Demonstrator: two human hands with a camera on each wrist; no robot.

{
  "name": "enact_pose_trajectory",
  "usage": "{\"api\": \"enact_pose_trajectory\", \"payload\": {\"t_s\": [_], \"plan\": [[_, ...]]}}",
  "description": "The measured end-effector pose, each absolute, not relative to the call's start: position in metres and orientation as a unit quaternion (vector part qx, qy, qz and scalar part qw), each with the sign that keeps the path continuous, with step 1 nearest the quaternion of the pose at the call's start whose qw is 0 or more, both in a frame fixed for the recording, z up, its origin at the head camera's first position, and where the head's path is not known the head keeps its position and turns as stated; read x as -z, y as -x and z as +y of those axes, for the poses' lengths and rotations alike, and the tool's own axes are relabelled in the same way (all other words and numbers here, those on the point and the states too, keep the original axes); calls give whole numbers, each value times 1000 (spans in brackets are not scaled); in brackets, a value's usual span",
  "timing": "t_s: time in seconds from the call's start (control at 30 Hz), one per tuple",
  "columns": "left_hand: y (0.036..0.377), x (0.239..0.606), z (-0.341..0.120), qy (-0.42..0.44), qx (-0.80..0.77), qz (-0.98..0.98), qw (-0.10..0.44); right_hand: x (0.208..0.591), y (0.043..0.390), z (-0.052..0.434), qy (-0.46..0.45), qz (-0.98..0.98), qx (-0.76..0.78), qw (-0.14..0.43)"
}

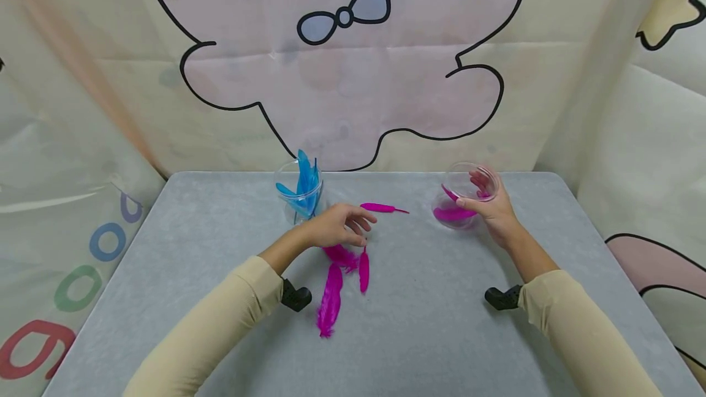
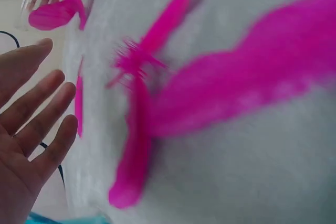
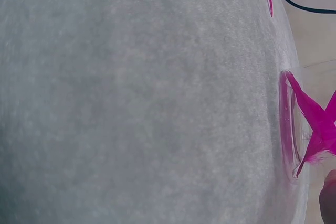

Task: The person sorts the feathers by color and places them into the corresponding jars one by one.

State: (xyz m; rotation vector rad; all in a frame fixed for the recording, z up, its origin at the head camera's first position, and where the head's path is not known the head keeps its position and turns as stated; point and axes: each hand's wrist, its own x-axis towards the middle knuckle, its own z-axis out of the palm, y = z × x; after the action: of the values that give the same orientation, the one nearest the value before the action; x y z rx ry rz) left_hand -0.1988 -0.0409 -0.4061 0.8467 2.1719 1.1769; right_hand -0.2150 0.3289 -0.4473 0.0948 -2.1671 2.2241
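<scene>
My right hand (image 1: 499, 210) grips a clear plastic cup (image 1: 449, 179) near the table's back right; pink feathers (image 1: 455, 214) lie inside it. The right wrist view shows the cup's base (image 3: 287, 124) against the table and only a fingertip (image 3: 328, 198). Over the middle left, my left hand (image 1: 336, 225) hovers with loosely bent fingers and nothing held. Several loose pink feathers are near it: a long one (image 1: 330, 302), a fluffy one (image 1: 341, 256), a small one (image 1: 364, 271) and one farther back (image 1: 380, 207). In the left wrist view the left fingers (image 2: 44, 124) are spread apart.
A second clear cup (image 1: 281, 176) holding blue feathers (image 1: 303, 185) stands at the back left, just behind the left hand. A grey cloth covers the table (image 1: 419, 323). A printed curtain (image 1: 342, 90) hangs along the table's back edge.
</scene>
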Motion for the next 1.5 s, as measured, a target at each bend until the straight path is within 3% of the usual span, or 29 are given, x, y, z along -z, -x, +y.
{"api": "enact_pose_trajectory", "payload": {"t_s": [0.73, 1.5], "plan": [[176, 437, -66, -345, -417, 787, 297, 448, 218, 330, -23, -703, -711, 11], [171, 447, -64, -328, -410, 811, 257, 448, 217, 329, -21, -700, -714, 12]]}}
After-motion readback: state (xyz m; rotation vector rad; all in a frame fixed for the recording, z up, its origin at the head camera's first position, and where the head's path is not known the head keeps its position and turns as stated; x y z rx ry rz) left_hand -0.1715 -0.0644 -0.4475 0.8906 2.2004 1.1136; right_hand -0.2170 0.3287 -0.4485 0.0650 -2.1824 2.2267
